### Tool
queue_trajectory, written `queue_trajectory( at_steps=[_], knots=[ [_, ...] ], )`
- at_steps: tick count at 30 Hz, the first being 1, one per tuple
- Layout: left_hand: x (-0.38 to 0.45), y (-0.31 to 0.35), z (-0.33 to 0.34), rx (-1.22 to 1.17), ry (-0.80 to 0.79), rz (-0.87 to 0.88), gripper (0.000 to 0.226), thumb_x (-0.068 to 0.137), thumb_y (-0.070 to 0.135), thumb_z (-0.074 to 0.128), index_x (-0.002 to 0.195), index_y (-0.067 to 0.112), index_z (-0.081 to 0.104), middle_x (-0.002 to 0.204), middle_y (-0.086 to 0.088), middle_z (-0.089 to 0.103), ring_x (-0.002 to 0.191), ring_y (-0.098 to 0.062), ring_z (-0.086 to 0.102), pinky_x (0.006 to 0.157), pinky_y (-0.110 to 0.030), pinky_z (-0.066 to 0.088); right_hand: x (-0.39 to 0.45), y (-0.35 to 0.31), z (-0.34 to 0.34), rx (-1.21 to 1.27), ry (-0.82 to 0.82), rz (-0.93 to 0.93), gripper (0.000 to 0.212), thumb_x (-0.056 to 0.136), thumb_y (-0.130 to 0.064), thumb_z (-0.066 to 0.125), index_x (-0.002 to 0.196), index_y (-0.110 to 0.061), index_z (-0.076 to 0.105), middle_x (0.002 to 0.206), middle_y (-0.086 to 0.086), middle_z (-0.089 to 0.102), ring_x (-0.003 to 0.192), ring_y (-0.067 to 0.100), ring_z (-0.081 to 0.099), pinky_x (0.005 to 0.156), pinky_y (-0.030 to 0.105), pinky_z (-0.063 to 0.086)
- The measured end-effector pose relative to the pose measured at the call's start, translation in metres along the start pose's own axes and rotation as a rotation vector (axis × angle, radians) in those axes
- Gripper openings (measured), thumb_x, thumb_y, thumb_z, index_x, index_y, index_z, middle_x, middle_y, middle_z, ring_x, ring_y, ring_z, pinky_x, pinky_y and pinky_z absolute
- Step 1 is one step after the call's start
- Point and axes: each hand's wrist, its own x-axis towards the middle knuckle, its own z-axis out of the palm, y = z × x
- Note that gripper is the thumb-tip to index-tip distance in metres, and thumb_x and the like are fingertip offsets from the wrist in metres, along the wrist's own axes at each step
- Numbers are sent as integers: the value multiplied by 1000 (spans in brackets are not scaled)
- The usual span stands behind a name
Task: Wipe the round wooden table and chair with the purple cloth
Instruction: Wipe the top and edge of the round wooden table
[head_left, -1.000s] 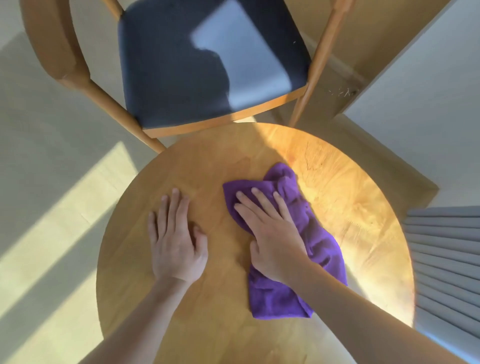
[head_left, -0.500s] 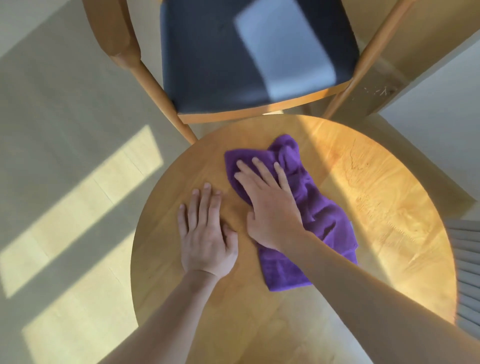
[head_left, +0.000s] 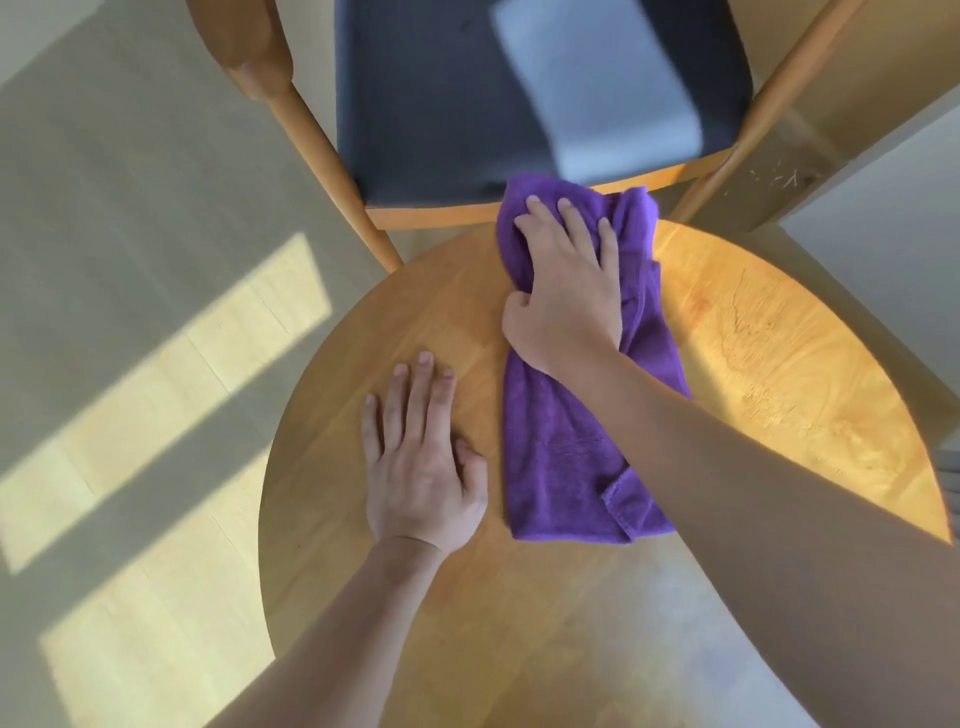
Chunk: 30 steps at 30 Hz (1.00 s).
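The left hand (head_left: 421, 467) is lying flat on the round wooden desk (head_left: 779, 395) at about 7 o'clock, fingers released and straight. Just beside it, the purple cloth (head_left: 566, 447) is stretching toward 12 o'clock — its far end reaching the desk's edge. The right hand (head_left: 566, 280) is pressing on that far end (fingers spread, thumb tucked against the fabric). Beyond, the chair (head_left: 431, 104) is standing with its dark seat.

The right hand (head_left: 563, 291) is lying palm down with its fingers spread and nearly straight, the thumb tucked in along its left side and the bare forearm stretching far forward. The left hand (head_left: 423, 467) is lying flat behind it and to its left, fingers straight and together, thumb alongside.
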Motion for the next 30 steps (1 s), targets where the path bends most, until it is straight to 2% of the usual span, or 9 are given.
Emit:
queue_trajectory(
  at_steps=[5,8,11,16,19,22,26,28,30],
  knots=[
    [-2,0,-2,30,-11,11,73,81,27,42,153,18,36,168,-3,25,156,-25,18,125,-54,13,-97,13,4,-3,-101,-162,78,76,-28,34,152,-17,43,167,-4,29,157,20,16,128,49,3],
    [-2,1,-2,30,-8,12,72,82,26,41,153,17,36,168,-3,25,156,-26,18,125,-55,14,-134,26,2,19,-185,-254,78,74,-29,34,151,-19,45,167,-8,29,157,16,15,128,46,1],
    [0,4,-3,25,-12,10,72,82,26,41,153,17,36,168,-4,26,156,-26,19,125,-55,14,-96,22,-4,79,-141,-169,74,72,-24,40,145,-23,49,165,-12,32,156,12,16,128,41,-3],
    [-1,-2,1,29,12,19,72,81,28,42,152,17,37,167,-3,26,155,-26,20,125,-54,13,2,-9,-5,152,-15,12,76,70,-17,47,145,-23,50,162,-10,37,156,14,19,128,43,-3],
    [-1,0,2,20,18,14,71,80,27,42,151,17,38,167,-3,27,155,-25,19,125,-54,13,-9,-12,1,95,-26,-68,74,73,-17,47,146,-22,50,163,-7,38,156,18,20,128,45,0],
    [-3,2,-2,27,-6,16,71,82,27,40,152,17,38,168,-3,25,156,-25,18,125,-54,13,-71,-1,5,70,-109,-236,72,74,-13,48,145,-20,51,164,-7,35,156,17,19,128,47,2],
    [-2,0,-3,26,-25,15,71,83,27,38,153,18,35,169,-2,24,156,-24,16,126,-54,13,-139,23,5,74,-256,-408,75,70,-19,32,142,-20,53,165,-11,33,157,12,16,128,42,0],
    [-2,0,-2,20,-21,15,71,83,26,39,153,19,35,169,-2,24,157,-24,16,126,-53,12,-127,30,1,75,-264,-429,75,68,-20,31,140,-21,54,164,-12,35,156,12,19,128,39,-1],
    [-1,0,-1,8,-17,12,72,82,27,40,153,20,34,169,-1,23,157,-23,16,127,-52,10,-90,21,-1,63,-197,-348,78,68,-18,38,144,-22,50,163,-12,35,155,11,19,128,37,-2]
  ],
)
